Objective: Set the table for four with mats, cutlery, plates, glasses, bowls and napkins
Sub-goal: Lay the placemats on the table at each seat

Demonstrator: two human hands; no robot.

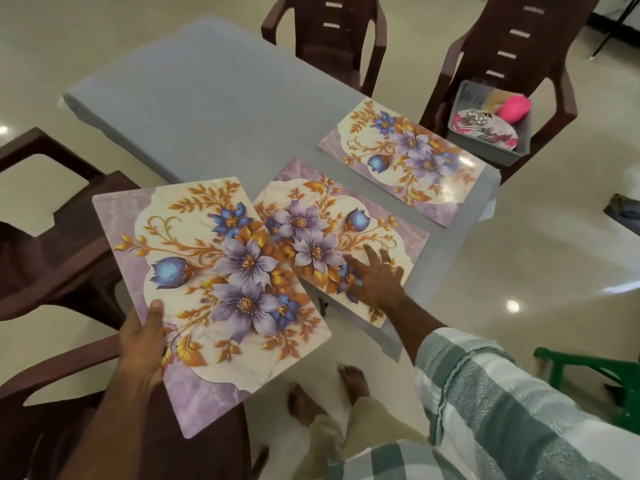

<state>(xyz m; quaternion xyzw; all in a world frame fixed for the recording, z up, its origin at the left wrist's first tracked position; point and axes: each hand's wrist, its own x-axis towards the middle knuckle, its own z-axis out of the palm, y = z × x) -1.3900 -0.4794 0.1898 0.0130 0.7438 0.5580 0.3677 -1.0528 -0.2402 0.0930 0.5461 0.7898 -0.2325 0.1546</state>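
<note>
**Floral mats going down on a grey-blue bench**

Checked green-and-white sleeve fills the near right corner, and from it the right hand reaches out, fingers straight and spread, pressing flat on the middle mat. That mat lies on the near right part of the bench, its near edge at the bench edge. The left hand grips the held mat by its near left edge, thumb on top and fingers beneath; this mat is raised off the bench and its right edge overlaps the middle mat. A third mat, the far mat, lies flat at the right end of the bench, apart from the other two. All three carry purple and blue flowers with gold leaves on a cream and lilac ground.

The bench top is plain grey-blue and matte. Brown plastic chairs stand around it; one at the right end holds a grey bin with a patterned plate, cutlery and a pink object inside. A green stool stands at the right. The floor is glossy cream tile with light reflections, and bare feet show below the bench edge.
</note>
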